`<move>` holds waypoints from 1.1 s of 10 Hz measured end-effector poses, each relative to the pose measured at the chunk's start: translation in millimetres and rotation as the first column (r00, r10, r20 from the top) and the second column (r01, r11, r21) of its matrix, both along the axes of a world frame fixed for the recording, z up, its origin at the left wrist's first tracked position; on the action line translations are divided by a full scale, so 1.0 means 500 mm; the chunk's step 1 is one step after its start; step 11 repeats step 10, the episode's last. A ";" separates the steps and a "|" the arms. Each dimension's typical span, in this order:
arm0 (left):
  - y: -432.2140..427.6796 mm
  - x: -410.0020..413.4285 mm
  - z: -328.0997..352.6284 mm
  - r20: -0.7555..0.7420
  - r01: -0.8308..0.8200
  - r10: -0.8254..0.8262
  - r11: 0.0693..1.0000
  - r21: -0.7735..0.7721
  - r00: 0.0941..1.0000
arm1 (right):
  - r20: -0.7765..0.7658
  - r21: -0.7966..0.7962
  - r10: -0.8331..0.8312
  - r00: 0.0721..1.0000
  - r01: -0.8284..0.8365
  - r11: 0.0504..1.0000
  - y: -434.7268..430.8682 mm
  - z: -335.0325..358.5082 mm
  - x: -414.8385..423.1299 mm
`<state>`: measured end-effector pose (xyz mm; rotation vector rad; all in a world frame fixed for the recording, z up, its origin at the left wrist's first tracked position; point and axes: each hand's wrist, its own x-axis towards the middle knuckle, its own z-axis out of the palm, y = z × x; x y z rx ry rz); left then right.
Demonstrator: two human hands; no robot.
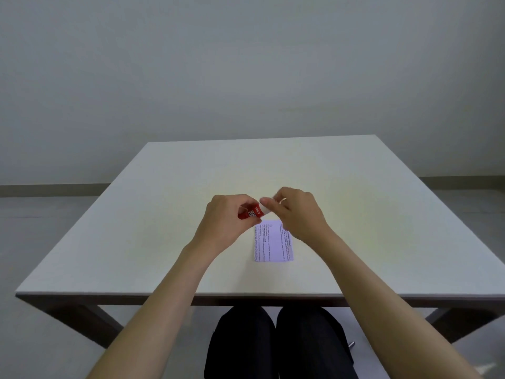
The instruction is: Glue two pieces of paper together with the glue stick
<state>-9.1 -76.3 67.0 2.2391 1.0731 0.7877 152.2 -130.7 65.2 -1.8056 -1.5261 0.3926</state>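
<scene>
A red glue stick (252,212) with white lettering lies sideways in the air above the table, its body gripped by my left hand (224,218). My right hand (296,212) pinches the stick's white cap end (264,207) between thumb and fingers. Just below the hands, a small white printed paper (274,243) lies flat on the white table (164,214); its far right corner is hidden under my right hand. I cannot tell whether it is one sheet or two stacked.
The table's near edge (246,295) runs across in front of my knees (276,343). A grey wall stands behind the far edge, and grey floor shows at both sides.
</scene>
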 end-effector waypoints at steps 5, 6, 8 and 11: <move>0.176 0.032 -0.073 0.153 -0.344 0.392 0.901 -0.265 0.907 | -0.285 0.156 -0.216 0.934 0.267 0.951 -0.069 -0.034 0.050; 0.176 0.036 -0.088 0.147 -0.344 0.391 0.900 -0.269 0.908 | -0.268 0.156 -0.230 0.936 0.278 0.948 -0.073 -0.034 0.057; 0.176 0.035 -0.108 0.185 -0.300 0.360 0.910 -0.286 0.914 | -0.280 0.164 -0.219 0.935 0.271 0.949 -0.081 -0.043 0.042; 0.169 0.021 -0.119 0.012 -0.226 0.244 0.914 -0.336 0.970 | -0.220 0.111 -0.230 0.948 0.259 0.959 -0.077 -0.069 0.039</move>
